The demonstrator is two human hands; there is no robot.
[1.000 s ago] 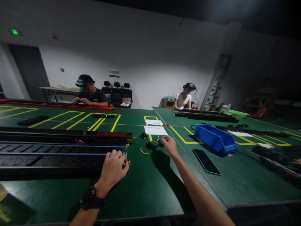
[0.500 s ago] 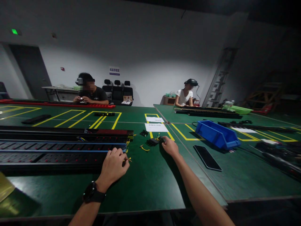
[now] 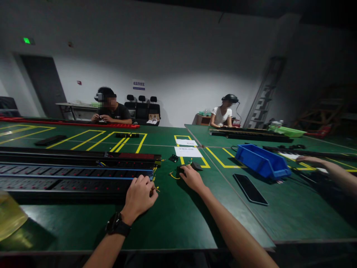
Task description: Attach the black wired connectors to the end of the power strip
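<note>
My left hand (image 3: 141, 197), with a black watch on its wrist, rests curled at the right end of the long black power strips (image 3: 75, 175), its fingers closed around thin yellow wires (image 3: 155, 188). My right hand (image 3: 191, 178) reaches forward over a small black part (image 3: 182, 169) on the green table (image 3: 173, 219), fingers curled down on it. A second small black part (image 3: 196, 166) and a yellow wire (image 3: 172, 175) lie right beside that hand.
A blue bin (image 3: 262, 160) and a black phone (image 3: 250, 184) lie to the right. White papers (image 3: 187, 151) sit ahead. Two people sit at the far side; another person's hand (image 3: 309, 160) reaches in from the right. A yellowish bag (image 3: 9, 216) is at left.
My right hand has pulled back toward me and to the left, down onto the black part. Another person's arm has come into view at the right. My left hand has stayed put.
</note>
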